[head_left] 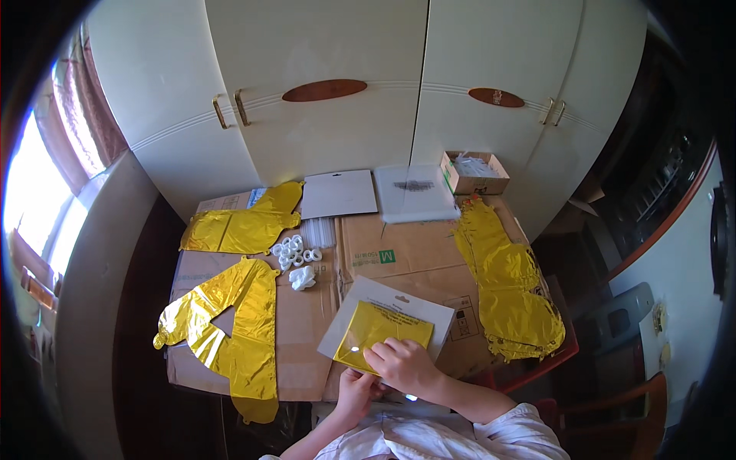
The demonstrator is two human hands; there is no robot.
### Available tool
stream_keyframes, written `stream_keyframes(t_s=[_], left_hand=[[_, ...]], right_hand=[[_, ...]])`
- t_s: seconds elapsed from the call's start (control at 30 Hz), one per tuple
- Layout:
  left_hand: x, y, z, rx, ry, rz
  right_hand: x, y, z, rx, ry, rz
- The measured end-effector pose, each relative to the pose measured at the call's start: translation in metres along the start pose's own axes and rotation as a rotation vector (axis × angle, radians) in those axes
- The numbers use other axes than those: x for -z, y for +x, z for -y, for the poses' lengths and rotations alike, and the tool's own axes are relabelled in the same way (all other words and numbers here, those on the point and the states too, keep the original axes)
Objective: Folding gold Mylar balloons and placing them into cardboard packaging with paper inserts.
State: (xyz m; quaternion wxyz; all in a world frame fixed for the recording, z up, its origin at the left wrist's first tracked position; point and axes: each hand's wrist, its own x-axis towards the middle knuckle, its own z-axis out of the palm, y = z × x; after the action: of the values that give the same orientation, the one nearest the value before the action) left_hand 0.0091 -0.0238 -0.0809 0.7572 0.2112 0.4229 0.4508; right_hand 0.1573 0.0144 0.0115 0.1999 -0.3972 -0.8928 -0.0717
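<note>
In front of my body is a white backing card (441, 310) with a hang slot, and a folded gold foil balloon (377, 328) lies over it. A glossy glint suggests a clear bag around them. My right hand (405, 366) has its fingers curled down onto the foil's lower right part. Below it, my left hand (357, 395) grips the lower edge of the pack with closed fingers; its fingertips are partly hidden. Flat gold foil balloons lie to the left, one with a hole (253, 322) and another behind it (238, 230). A stack of gold foil balloons (510, 291) lies at the right.
Brown cardboard (299, 353) covers the table. White rings (291, 251), a crumpled white piece (303, 278) and clear straws (319, 232) lie left of centre. Farther back are a grey-white card stack (340, 194), clear bags (418, 203) and a small box (475, 184) before the cabinets (322, 46).
</note>
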Motion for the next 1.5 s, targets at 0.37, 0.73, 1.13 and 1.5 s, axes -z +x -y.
stream_keyframes(t_s=[0.37, 0.73, 1.13, 1.5], left_hand=[[0.009, -0.039, 0.037, 0.266, -0.01, -0.004], [0.029, -0.036, 0.07, 0.307, -0.123, 0.115], [0.02, -0.032, 0.058, 0.32, 0.086, 0.145], [0.015, -0.054, 0.041, 0.14, 0.274, 0.222]], right_hand=[[-0.03, -0.055, 0.012, -0.095, 0.261, -0.018], [-0.04, -0.095, 0.012, -0.055, 0.261, 0.094], [-0.046, -0.087, 0.011, -0.163, 0.132, 0.024], [-0.039, -0.085, 0.003, -0.153, 0.203, -0.007]])
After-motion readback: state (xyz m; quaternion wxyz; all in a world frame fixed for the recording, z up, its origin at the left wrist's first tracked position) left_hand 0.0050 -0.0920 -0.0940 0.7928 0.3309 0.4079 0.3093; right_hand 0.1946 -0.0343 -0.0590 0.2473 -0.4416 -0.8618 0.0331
